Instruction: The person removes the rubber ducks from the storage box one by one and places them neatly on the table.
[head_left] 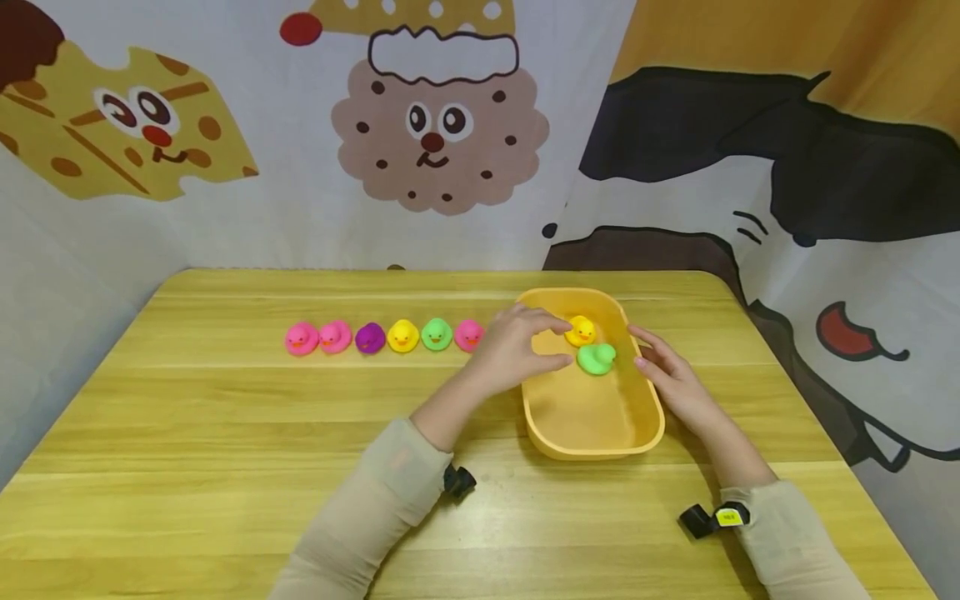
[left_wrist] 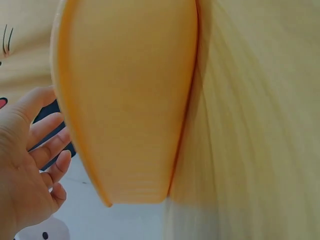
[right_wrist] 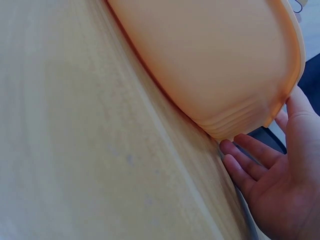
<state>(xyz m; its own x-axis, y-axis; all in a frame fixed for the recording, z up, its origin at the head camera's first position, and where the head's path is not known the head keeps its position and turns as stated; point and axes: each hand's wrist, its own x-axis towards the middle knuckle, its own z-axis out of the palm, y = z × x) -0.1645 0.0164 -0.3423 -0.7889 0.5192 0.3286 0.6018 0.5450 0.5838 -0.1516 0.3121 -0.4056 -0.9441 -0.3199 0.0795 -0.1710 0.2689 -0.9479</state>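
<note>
A yellow-orange plastic tub [head_left: 588, 425] stands on the table, with a yellow toy duck [head_left: 581, 331] and a green toy duck [head_left: 596, 359] in its far half. My left hand [head_left: 510, 350] reaches over the tub's left rim, thumb and fingers spread apart with nothing between them, just left of the two ducks. In the left wrist view, this hand [left_wrist: 25, 165] shows beside the tub's wall [left_wrist: 130, 100]. On the other side, my right hand [head_left: 678, 383] touches the tub's right side, thumb at the rim and fingers extended along the outer wall [right_wrist: 210, 60].
Left of the tub runs a row of several toy ducks: two pink at the left end, then purple [head_left: 370, 338], yellow [head_left: 402, 336], green [head_left: 437, 334] and pink [head_left: 470, 335]. A cartoon-printed curtain [head_left: 292, 225] hangs behind the wooden table [head_left: 225, 450].
</note>
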